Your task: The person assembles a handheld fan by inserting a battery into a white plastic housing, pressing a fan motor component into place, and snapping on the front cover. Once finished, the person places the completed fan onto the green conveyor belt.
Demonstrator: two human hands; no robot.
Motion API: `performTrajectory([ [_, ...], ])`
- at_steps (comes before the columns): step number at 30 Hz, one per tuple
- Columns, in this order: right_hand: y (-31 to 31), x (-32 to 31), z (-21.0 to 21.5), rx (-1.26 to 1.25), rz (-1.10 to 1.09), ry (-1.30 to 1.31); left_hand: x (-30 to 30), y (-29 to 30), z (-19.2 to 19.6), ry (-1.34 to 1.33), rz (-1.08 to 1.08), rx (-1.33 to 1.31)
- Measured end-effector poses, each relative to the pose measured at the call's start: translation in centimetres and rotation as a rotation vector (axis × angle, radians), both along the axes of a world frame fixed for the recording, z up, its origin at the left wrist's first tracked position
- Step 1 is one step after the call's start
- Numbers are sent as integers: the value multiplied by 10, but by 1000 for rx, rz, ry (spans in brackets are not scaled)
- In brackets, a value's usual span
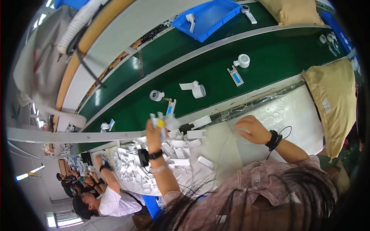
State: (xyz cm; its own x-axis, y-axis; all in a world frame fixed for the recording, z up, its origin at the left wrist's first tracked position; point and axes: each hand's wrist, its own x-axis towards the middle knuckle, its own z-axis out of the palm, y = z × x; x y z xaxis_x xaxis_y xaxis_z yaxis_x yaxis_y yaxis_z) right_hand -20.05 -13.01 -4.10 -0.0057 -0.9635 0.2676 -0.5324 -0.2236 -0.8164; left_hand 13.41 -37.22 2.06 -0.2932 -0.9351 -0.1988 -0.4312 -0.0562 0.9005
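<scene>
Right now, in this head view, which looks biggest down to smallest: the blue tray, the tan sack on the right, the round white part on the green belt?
1. tan sack, though it lies nearer the camera.
2. blue tray, clearly smaller in the picture.
3. round white part, by far the smallest.

The conveyor belt (216,65) is dark green, the tray (208,17) on it bright blue. White plastic parts (185,148) — all one colour — cover the bench. The padded bag (333,100) is tan; the wristband (155,155) black.
</scene>
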Motion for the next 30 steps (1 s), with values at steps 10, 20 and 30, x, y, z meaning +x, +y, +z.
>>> performTrajectory([
  [10,35,10,67,186,487,-119,-97,186,86,98,-767,447],
  [20,94,-5,73,160,313,-572,-105,210,58,-397,-840,-323],
  [30,115,-2,75,-123,-84,71,-148,251,39,69,-591,-255],
])
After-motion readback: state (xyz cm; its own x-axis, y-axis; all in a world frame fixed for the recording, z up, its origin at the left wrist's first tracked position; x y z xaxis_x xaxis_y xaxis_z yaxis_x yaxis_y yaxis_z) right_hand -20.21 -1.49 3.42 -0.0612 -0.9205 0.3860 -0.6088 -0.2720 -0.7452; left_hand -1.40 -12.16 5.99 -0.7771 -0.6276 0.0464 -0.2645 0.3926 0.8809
